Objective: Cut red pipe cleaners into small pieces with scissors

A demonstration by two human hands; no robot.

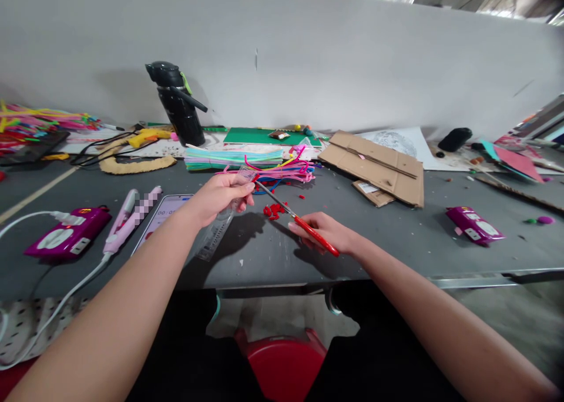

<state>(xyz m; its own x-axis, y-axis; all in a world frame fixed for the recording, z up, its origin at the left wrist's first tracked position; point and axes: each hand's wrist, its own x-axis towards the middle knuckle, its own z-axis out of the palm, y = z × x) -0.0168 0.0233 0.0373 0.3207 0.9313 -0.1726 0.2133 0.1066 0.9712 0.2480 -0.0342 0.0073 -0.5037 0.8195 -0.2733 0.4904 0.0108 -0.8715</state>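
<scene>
My left hand [224,196] is closed on a clear plastic ruler [214,237], which slants down toward the table. A bit of red shows at its fingertips, perhaps the end of a red pipe cleaner. In my right hand [324,231] is a pair of scissors [315,234] with red handles. Their blades point up and left, with the tips at my left fingertips; whether the blades are parted is hard to make out. Below the blades lies a small heap of short red pieces [274,211]. Behind my hands rest bundled pastel pipe cleaners [233,157] and pink ones [286,173].
A black bottle [180,111] stands at the back left. Flattened cardboard [374,167] lies back right. On the left are a phone [165,211], a pink hair iron [127,220] and a corded purple power strip [68,231]. Another purple power strip [473,224] sits right.
</scene>
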